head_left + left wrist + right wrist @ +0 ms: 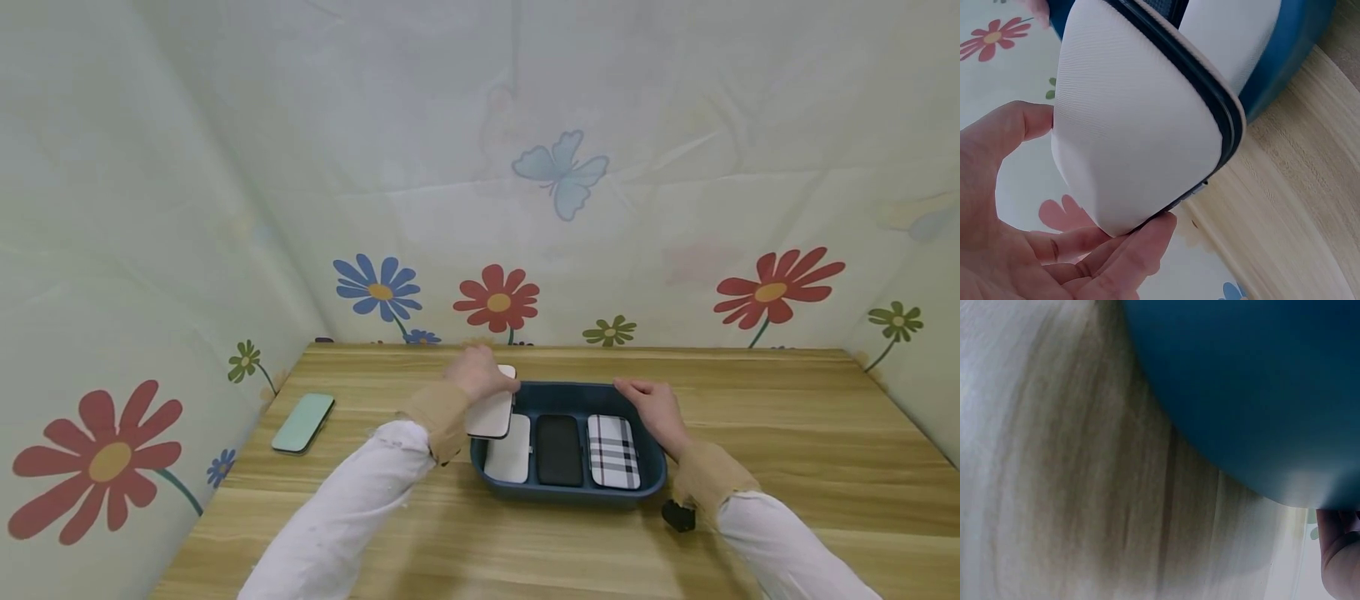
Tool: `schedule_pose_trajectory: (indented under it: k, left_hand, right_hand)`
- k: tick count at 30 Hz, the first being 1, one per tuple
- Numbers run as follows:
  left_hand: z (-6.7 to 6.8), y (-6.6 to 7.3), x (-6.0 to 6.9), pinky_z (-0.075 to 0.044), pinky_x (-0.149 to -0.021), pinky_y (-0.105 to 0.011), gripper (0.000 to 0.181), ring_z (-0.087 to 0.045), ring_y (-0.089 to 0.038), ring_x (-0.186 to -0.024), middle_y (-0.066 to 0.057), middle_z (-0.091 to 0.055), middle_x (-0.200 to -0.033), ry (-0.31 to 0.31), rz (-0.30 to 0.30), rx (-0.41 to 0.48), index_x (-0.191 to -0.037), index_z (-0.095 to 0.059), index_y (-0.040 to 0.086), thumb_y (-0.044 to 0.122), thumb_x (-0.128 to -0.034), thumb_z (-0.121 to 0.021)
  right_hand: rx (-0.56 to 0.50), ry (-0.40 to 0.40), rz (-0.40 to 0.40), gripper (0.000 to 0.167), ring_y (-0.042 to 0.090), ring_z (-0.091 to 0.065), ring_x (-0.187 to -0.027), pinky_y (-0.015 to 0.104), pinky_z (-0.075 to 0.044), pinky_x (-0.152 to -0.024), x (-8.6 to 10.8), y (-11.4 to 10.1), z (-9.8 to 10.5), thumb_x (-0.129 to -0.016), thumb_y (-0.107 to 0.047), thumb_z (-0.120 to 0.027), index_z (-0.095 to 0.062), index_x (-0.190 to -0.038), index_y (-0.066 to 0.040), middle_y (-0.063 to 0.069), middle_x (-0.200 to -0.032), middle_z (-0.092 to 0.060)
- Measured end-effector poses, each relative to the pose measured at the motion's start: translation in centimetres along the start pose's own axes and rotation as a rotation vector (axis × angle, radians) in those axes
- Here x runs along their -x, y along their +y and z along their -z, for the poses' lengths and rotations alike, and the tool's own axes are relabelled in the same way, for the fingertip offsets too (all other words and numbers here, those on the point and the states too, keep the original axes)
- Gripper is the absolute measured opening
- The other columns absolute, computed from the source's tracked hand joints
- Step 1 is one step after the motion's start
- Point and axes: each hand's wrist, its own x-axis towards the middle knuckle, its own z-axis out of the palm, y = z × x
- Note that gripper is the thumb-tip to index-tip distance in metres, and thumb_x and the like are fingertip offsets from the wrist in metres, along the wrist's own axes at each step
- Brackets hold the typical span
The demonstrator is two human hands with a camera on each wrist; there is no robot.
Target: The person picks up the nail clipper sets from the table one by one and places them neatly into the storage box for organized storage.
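Observation:
My left hand (472, 372) pinches a small white hard case (491, 417) above the left end of a blue bin (570, 493). In the left wrist view this case (1135, 119) shows a black seam and a metal fitting at its edge, with the thumb on one side and fingers on the other. Inside the bin lie another white case (507, 454), a black case (559, 450) and a plaid case (613, 452), side by side. My right hand (658, 410) holds the bin's back right rim. Only part of that hand shows in the right wrist view, beside the bin's wall (1260, 394).
A mint-green case (303, 423) lies apart on the left of the wooden table (390, 542). A white curtain (637, 83) printed with flowers and a butterfly hangs behind the table and along its left side.

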Motion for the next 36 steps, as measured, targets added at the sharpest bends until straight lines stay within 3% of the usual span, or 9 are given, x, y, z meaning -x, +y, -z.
schedule_pose_trajectory:
  k: [7, 15, 29, 36]
  left_hand:
    - [-0.4, 0.3, 0.0, -0.048, -0.059, -0.028, 0.061, -0.053, -0.019, -0.070, -0.009, -0.058, -0.089, -0.024, -0.017, 0.002, -0.108, -0.049, 0.002, 0.043, -0.0682, -0.069]
    - [-1.0, 0.9, 0.3, -0.045, -0.058, -0.026, 0.050, -0.051, -0.017, -0.070, -0.006, -0.057, -0.088, -0.028, -0.059, -0.003, -0.099, -0.054, 0.005, 0.042, -0.0688, -0.070]
    - [-2.5, 1.7, 0.1, -0.044, -0.052, -0.024, 0.038, -0.052, -0.015, -0.065, -0.003, -0.057, -0.078, -0.043, -0.065, -0.015, -0.085, -0.058, 0.007, 0.039, -0.0693, -0.070]
    - [-3.0, 2.0, 0.2, -0.046, -0.054, -0.025, 0.040, -0.053, -0.015, -0.068, -0.002, -0.059, -0.082, -0.049, -0.071, -0.095, -0.087, -0.061, 0.008, 0.042, -0.0688, -0.069]
  right_hand:
    - [-0.001, -0.001, 0.001, 0.063, 0.035, -0.038, -0.123, 0.050, -0.030, -0.100, 0.1, 0.0, 0.1, -0.086, -0.050, -0.045, -0.051, -0.122, 0.001, 0.020, -0.127, -0.047]
    - [0.011, 0.006, 0.008, 0.055, 0.035, -0.040, -0.121, 0.050, -0.031, -0.100, 0.1, -0.1, 0.2, -0.089, -0.043, -0.046, -0.052, -0.121, 0.001, 0.020, -0.126, -0.049]
    - [0.007, 0.019, 0.053, 0.053, 0.034, -0.043, -0.119, 0.048, -0.035, -0.097, 0.4, -0.4, 0.3, -0.088, -0.042, -0.048, -0.056, -0.117, 0.002, 0.020, -0.123, -0.051]
    - [-0.004, 0.018, 0.043, 0.056, 0.034, -0.042, -0.119, 0.048, -0.035, -0.097, 0.4, -0.1, 0.1, -0.087, -0.044, -0.049, -0.055, -0.118, 0.002, 0.020, -0.123, -0.051]
